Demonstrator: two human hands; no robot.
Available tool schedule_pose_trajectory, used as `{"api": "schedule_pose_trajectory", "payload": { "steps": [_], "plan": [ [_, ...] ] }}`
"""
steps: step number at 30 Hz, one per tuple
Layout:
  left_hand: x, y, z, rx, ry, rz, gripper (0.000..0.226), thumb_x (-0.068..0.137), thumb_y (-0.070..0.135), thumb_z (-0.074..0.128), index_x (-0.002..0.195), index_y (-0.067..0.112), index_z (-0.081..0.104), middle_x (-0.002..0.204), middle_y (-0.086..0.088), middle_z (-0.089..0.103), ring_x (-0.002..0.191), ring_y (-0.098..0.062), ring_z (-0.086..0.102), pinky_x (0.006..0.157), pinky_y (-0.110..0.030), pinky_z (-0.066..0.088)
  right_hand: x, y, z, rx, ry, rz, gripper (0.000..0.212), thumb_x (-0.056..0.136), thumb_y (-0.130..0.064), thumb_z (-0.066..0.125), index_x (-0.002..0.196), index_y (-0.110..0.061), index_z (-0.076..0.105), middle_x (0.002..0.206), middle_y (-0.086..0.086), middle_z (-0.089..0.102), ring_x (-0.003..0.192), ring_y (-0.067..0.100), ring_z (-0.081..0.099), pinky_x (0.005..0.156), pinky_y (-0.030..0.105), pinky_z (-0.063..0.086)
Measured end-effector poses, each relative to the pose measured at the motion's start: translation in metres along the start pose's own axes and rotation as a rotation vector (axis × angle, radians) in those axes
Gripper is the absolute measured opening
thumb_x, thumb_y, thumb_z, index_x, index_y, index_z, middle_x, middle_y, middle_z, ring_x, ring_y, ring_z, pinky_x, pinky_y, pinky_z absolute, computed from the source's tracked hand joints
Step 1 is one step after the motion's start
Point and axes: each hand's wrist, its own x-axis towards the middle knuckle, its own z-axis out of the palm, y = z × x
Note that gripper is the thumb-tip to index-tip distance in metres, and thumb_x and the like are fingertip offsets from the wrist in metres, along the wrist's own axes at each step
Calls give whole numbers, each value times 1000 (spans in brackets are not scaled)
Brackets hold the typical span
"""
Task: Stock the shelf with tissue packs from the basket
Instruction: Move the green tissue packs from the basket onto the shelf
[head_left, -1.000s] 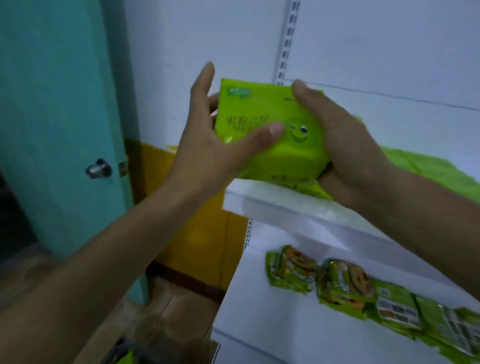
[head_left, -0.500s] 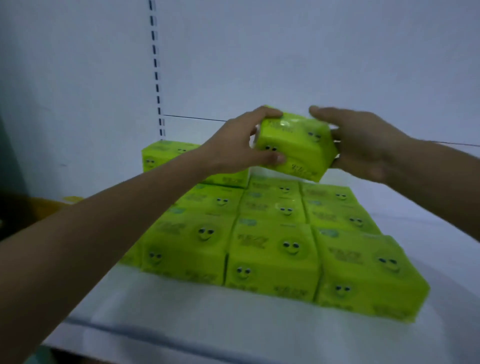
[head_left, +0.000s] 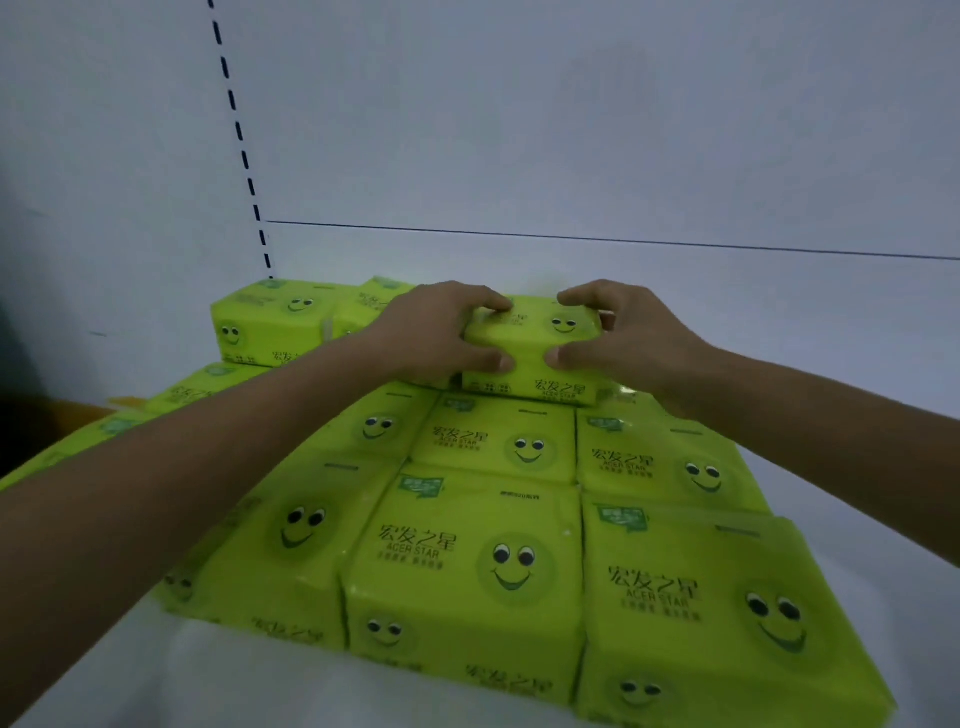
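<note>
- Both hands are on one green tissue pack (head_left: 530, 340): left hand (head_left: 436, 332) grips its left end, right hand (head_left: 628, 338) its right end, thumbs in front, fingers curled over the top
- Right under the grip is a flat layer of smiley packs (head_left: 467, 545) on the white shelf (head_left: 223, 680)
- Just left of the grip are more second-layer packs (head_left: 270, 322)
- Behind it there's a white back panel (head_left: 571, 130), with a slotted upright (head_left: 240, 135) up-left

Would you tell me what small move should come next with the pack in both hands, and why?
Probably let go: loosen the grip of the left hand and right hand and draw them back. The held pack already looks seated on the bottom layer of packs, beside the other upper packs.
</note>
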Motion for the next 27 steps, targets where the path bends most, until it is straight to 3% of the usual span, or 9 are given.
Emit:
{"api": "schedule_pose_trajectory", "payload": {
  "steps": [6,12,16,20,22,27],
  "plan": [
    [-9,-9,-17,-25,-64,15,65,81,33,70,140,31,41,145,3,42,132,-17,38,95,-22,28,2,0,11,-121,27,-70,60,75,-24,78,128,-23,52,134,5,47,118,23,50,80,28,45],
    [-33,-14,-32,-65,71,30,79,79,40,70,146,24,31,151,7,33,138,-11,29,96,-16,22,-16,-31,16,-255,131,-216,67,82,-39,70,139,-23,40,146,-3,38,133,15,34,93,23,28],
    [-65,-27,-56,-60,127,19,77,82,41,67,147,22,30,151,6,33,138,-9,30,98,-14,20,-24,-72,41,-255,65,-291,65,85,-44,65,141,-25,38,149,-7,37,138,12,32,99,24,30],
    [-129,-61,-91,-45,193,-20,75,83,40,67,146,22,31,151,8,34,138,-8,30,96,-9,20,-39,-122,91,-274,-17,-370,67,85,-45,63,143,-25,37,151,-7,35,139,11,32,93,24,41],
    [-173,-88,-115,-27,248,-67,73,84,39,66,145,22,32,150,7,35,138,-10,31,98,-11,20,-51,-152,127,-277,-72,-416,67,85,-44,64,143,-24,37,150,-6,36,139,10,32,106,29,34],
    [-311,-161,-166,-68,362,-270,68,87,40,62,146,24,31,150,9,35,137,-8,32,102,-16,22,-98,-237,251,-258,-264,-542,66,86,-42,63,144,-22,37,150,-6,37,137,9,34,110,29,30]
  ]
}}
